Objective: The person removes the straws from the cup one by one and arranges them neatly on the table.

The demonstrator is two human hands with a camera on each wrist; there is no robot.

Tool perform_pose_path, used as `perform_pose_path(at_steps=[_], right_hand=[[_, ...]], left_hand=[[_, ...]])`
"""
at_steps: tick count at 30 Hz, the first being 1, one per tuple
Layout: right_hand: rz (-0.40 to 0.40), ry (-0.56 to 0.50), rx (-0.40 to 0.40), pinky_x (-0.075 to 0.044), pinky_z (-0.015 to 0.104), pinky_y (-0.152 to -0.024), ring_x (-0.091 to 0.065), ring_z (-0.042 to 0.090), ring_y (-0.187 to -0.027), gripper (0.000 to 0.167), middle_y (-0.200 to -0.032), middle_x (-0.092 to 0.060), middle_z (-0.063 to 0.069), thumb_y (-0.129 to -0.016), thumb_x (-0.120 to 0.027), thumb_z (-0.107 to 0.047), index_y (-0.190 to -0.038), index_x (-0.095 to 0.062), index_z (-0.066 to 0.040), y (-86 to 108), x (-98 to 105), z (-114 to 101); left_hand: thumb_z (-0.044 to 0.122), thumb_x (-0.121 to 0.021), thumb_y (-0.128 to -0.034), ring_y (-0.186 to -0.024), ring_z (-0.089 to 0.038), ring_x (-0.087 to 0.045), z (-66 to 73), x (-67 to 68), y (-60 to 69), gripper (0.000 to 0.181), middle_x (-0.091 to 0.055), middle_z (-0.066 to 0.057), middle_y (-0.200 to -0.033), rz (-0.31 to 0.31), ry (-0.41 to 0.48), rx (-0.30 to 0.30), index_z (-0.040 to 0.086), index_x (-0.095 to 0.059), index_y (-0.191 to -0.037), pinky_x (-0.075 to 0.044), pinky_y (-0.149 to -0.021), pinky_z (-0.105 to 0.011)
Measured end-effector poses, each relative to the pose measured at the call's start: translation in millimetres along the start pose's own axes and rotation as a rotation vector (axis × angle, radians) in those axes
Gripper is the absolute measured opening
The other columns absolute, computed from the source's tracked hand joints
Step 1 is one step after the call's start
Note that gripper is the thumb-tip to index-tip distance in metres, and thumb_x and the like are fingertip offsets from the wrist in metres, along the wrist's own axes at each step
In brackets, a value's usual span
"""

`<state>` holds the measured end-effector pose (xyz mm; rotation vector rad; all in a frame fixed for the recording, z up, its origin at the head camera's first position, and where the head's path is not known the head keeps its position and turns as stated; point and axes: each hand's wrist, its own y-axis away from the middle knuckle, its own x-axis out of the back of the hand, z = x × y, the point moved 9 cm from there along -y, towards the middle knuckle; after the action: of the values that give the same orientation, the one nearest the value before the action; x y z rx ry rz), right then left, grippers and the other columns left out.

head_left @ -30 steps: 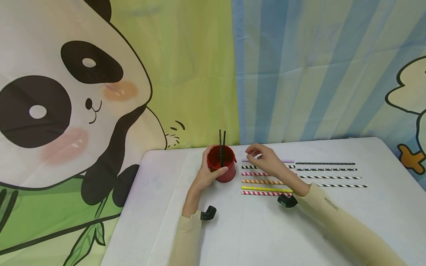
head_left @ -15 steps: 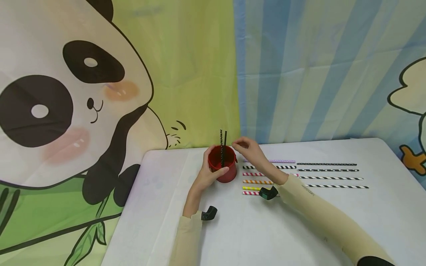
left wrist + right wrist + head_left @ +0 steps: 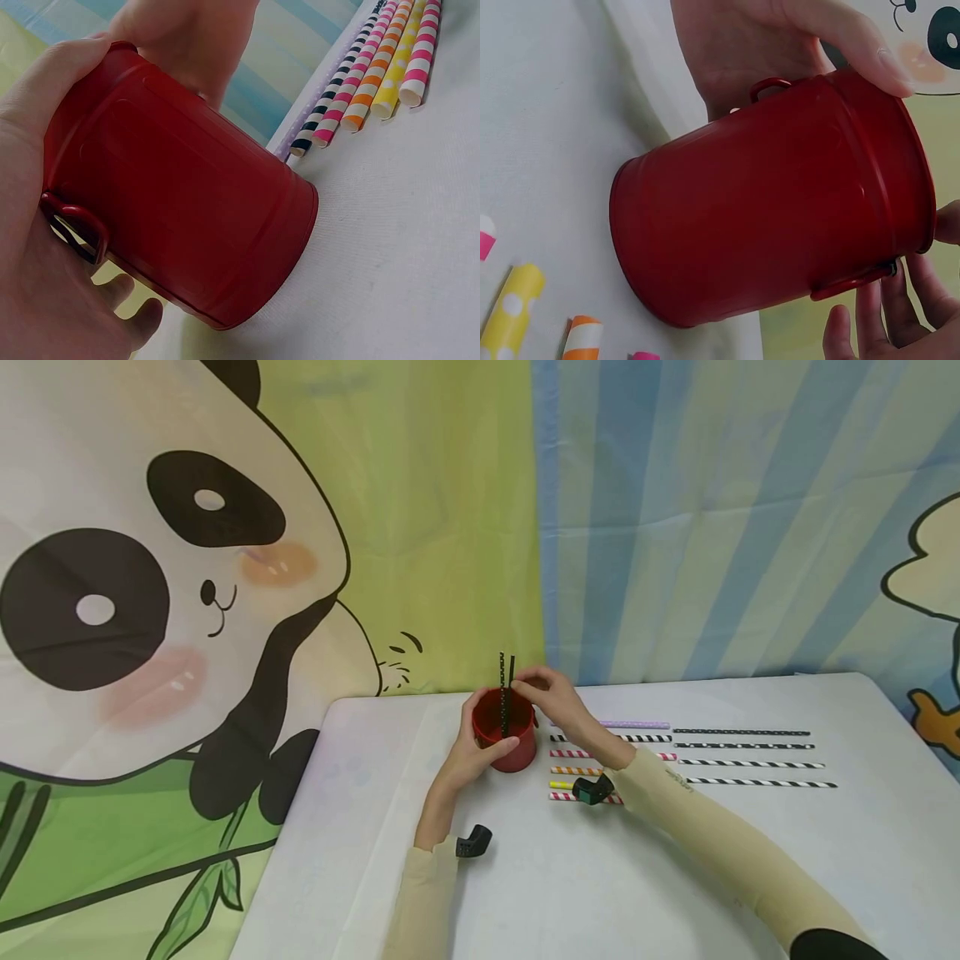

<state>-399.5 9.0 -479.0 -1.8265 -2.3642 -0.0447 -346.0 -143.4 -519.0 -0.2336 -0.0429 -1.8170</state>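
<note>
A small red metal bucket with side loops stands on the table. My left hand grips it from the left, thumb over the near rim and fingers round the far side. Two paper straws stand upright in it: a black one with white spots and a plain dark one. My right hand is at the bucket's right rim, thumb and fingertips pinching the plain dark straw. In the right wrist view those fingertips lie partly beyond the red bucket, and the straw is hidden.
Right of the bucket lie paper straws in a row: purple, black-striped, pink-striped, orange-striped, yellow and more. Several black-and-white straws lie farther right. A printed curtain hangs behind the white table.
My right hand has moved left from above the row of straws to the bucket's rim, reaching the plain dark straw. My left hand keeps its grip on the bucket.
</note>
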Motion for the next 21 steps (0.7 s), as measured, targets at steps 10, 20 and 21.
perform_pose_path(at_steps=[10,20,21], right_hand=[[-0.005,0.003,-0.016,-0.052,0.039,-0.095,-0.062,0.028,-0.111,0.030,-0.118,-0.066,0.012,-0.095,-0.069,-0.029,-0.116,-0.066,-0.008,-2.9,-3.7,-0.1],[-0.015,0.001,-0.025,-0.051,0.044,-0.100,-0.062,0.027,-0.113,0.033,-0.118,-0.067,0.011,-0.095,-0.070,-0.034,-0.116,-0.066,-0.008,-1.4,-4.1,-2.5],[-0.016,0.000,-0.022,-0.050,0.046,-0.101,-0.062,0.028,-0.113,0.034,-0.118,-0.066,0.012,-0.095,-0.069,-0.034,-0.116,-0.066,-0.008,-1.0,-4.1,-3.8]], left_hand=[[0.022,-0.076,-0.0867,-0.140,-0.021,-0.038,-0.2,-1.4,-0.9,0.092,-0.038,-0.001,-0.152,-0.001,-0.007,0.002,0.036,-0.017,-0.155,-0.041,-0.113,-0.052],[0.028,-0.078,-0.0850,-0.139,-0.019,-0.039,1.1,-1.2,0.2,0.094,-0.039,0.002,-0.151,0.004,-0.015,-0.003,0.038,-0.017,-0.155,-0.043,-0.112,-0.050],[0.028,-0.078,-0.0849,-0.139,-0.019,-0.038,1.2,-1.0,0.4,0.094,-0.038,0.002,-0.151,0.004,-0.014,-0.006,0.037,-0.017,-0.155,-0.042,-0.112,-0.050]])
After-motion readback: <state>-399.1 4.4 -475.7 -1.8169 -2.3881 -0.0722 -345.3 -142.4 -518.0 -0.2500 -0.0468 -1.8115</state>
